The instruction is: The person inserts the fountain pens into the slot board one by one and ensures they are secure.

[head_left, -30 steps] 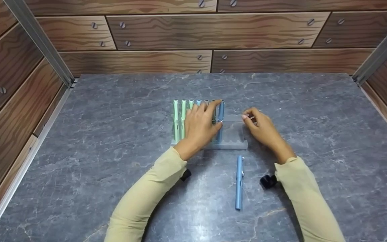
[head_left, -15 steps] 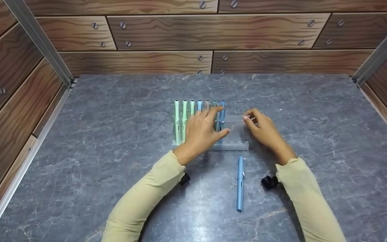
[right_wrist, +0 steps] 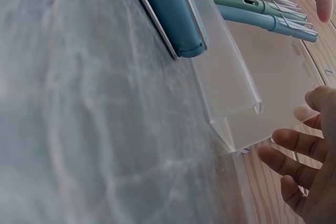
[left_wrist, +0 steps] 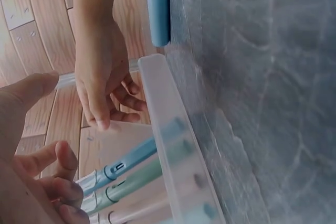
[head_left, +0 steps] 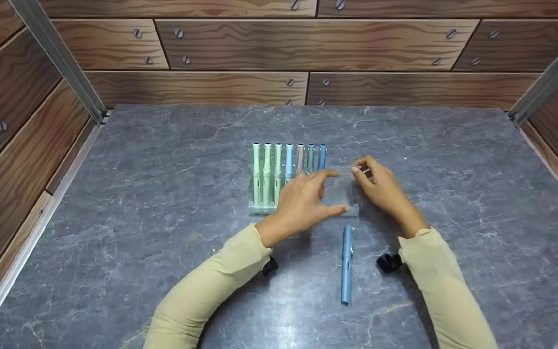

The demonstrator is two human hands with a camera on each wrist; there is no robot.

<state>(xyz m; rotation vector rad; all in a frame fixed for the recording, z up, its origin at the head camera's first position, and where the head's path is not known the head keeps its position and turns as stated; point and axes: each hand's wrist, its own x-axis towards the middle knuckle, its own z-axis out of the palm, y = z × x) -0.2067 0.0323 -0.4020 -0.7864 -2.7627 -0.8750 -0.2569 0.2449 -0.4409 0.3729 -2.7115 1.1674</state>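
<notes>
A clear plastic pen rack (head_left: pixel 262 209) stands mid-table, holding a row of several pens. From the left come light green pens (head_left: pixel 267 169), then a light blue pen (head_left: pixel 289 156), a pinkish-grey pen (head_left: pixel 301 152), a dark green pen (head_left: pixel 311 156) and a blue pen (head_left: pixel 322 155). My left hand (head_left: pixel 303 201) hovers in front of the right-hand pens, thumb and forefinger spread, nothing held. With thumb and forefinger my right hand (head_left: pixel 380 186) pinches the rack's upper right edge (right_wrist: pixel 302 82). A loose blue pen (head_left: pixel 346 271) lies before the rack, clip to the right.
Dark marbled tabletop (head_left: pixel 162 194) surrounds the rack. Wood-patterned panels (head_left: pixel 279 46) rise behind and at both sides, with metal posts (head_left: pixel 61 63) at the corners. A black wrist camera (head_left: pixel 388 263) sits under the right sleeve.
My left hand has come away from the blue pen's top in the rack, moving toward me and right while its thumb and forefinger spread. The right hand stays at the rack's edge.
</notes>
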